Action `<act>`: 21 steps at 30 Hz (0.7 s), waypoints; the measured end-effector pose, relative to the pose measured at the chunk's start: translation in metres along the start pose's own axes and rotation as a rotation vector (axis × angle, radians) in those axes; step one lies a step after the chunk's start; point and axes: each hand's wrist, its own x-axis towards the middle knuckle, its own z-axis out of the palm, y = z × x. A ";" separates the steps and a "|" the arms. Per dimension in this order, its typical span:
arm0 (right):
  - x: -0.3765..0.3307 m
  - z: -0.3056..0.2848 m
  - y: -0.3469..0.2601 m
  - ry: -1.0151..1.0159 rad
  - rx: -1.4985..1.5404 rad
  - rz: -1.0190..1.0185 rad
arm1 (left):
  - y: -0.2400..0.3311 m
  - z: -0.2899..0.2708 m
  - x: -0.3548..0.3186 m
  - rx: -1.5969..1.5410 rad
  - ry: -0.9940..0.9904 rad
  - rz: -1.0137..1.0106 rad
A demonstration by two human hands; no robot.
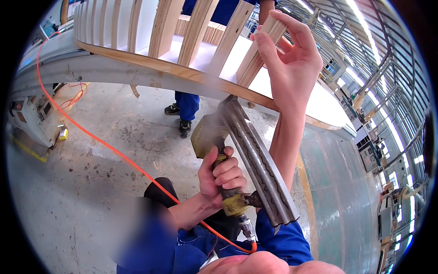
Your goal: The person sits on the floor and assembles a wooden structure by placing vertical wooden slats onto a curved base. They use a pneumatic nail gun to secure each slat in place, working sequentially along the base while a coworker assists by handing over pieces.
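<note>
In my left hand [222, 176] is the grip of a pneumatic nail gun [207, 137] with a yellow-green body and a long grey metal magazine [260, 160]. Its nose meets the wooden edge strip [182, 72] of a curved white-faced panel, just below an upright plywood slat [260, 57]. My right hand [294, 59] pinches the top of that slat between thumb and fingers. More plywood slats [198, 32] stand in a spaced row along the edge to the left. An orange air hose [123, 157] runs from the gun's base fitting.
Across the panel stands a person in blue trousers [188, 106], with a forearm [266, 9] near the slat my right hand holds. A grey machine [34, 116] is at the left. Workshop equipment [365, 148] lines the right side. The concrete floor [105, 137] is stained.
</note>
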 end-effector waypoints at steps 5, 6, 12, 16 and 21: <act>0.001 -0.002 -0.002 -0.025 -0.064 0.016 | 0.016 0.015 -0.012 0.039 0.151 0.077; 0.001 -0.005 0.000 -0.045 -0.093 -0.015 | 0.025 0.021 -0.017 0.116 0.215 0.124; -0.010 -0.030 -0.012 -0.416 -0.239 0.331 | 0.093 0.066 -0.062 0.696 0.441 0.407; -0.006 -0.034 -0.011 -0.671 -0.293 0.446 | 0.147 0.105 -0.096 1.299 0.619 0.403; -0.003 -0.030 -0.018 -0.675 -0.281 0.478 | 0.252 0.034 -0.195 2.279 1.322 0.107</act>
